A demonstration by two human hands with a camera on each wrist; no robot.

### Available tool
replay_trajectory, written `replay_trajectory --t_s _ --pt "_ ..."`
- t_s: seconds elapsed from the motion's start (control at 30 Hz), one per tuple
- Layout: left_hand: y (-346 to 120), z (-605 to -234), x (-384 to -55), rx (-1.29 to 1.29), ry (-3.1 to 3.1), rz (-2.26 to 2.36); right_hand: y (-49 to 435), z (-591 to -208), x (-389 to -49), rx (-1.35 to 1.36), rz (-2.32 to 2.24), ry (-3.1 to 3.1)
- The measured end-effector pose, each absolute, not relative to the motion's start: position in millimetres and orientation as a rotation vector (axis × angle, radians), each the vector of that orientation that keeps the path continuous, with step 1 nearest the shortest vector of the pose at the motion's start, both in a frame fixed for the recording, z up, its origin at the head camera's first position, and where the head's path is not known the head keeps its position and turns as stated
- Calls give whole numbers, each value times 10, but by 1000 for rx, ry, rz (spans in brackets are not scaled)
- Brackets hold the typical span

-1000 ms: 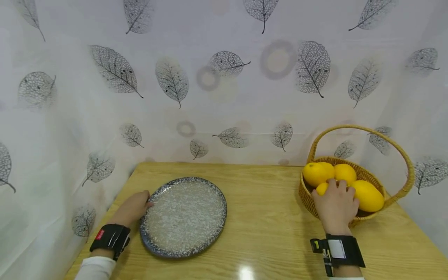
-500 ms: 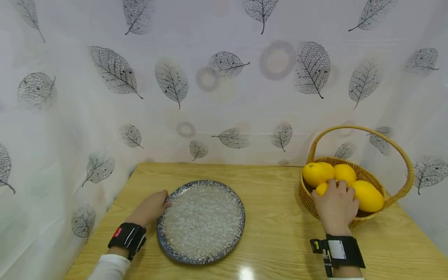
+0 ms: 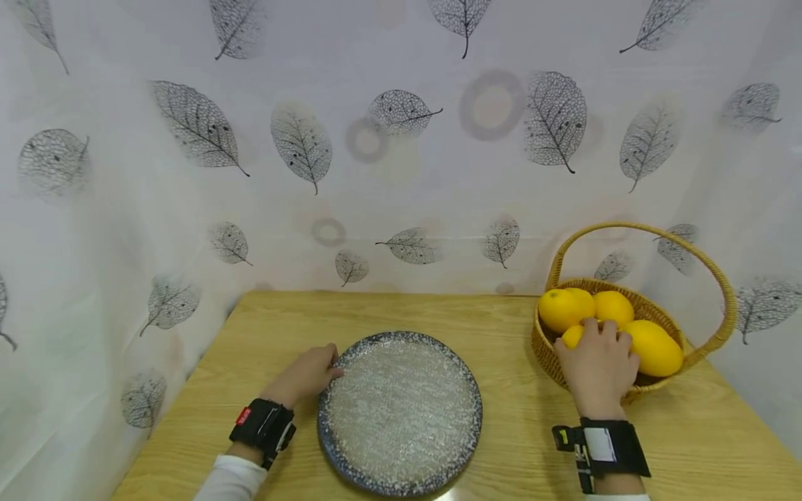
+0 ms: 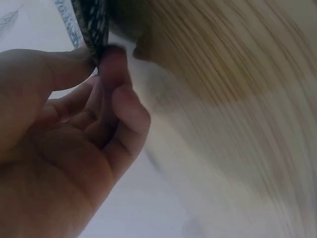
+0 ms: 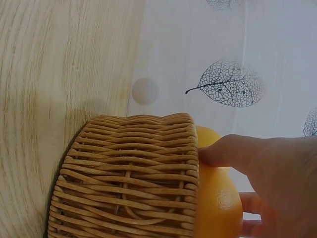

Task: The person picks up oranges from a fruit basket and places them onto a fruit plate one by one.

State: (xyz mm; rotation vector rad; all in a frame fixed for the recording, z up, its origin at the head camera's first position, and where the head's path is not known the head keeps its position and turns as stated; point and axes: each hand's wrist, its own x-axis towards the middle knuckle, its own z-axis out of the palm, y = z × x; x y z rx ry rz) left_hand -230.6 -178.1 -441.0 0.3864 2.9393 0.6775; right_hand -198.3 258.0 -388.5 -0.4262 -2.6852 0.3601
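My left hand (image 3: 307, 376) pinches the left rim of a round plate (image 3: 401, 417), pale grey with a speckled dark-blue edge. In the left wrist view, thumb and forefinger meet on the plate's rim (image 4: 91, 22). Over at the right, my right hand (image 3: 598, 372) reaches into a wicker basket (image 3: 546, 351) and grips a yellow lemon (image 3: 571, 337), mostly hidden under the palm. The right wrist view shows the thumb on a lemon (image 5: 220, 203) just inside the basket's woven wall (image 5: 129, 178), with fingers round its far side.
Other lemons (image 3: 614, 307) lie in the basket, one large lemon (image 3: 654, 348) right beside my fingers. The basket's tall handle (image 3: 633, 225) arches over them. Behind the wooden table (image 3: 438, 309) hangs a white curtain (image 3: 401, 181) with a leaf print.
My left hand has slid the plate to the right and a little nearer, to the middle of the table. The right hand has stayed on the lemon in the basket.
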Motion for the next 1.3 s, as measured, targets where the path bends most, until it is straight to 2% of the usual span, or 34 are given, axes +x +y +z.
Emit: replay_trajectory --t_s 0.4,1.03,1.3 --pt "-1411 -4370 -2267 334 2890 750 2561 -3870 -1986 -431 371 -2695" --pt "-1189 -4339 -2181 334 2860 807 2570 -3791 -1946 -350 365 -2692" --pt "-1127 -4334 -2094 371 2933 770 2562 -3809 -1957 -409 385 -2719"
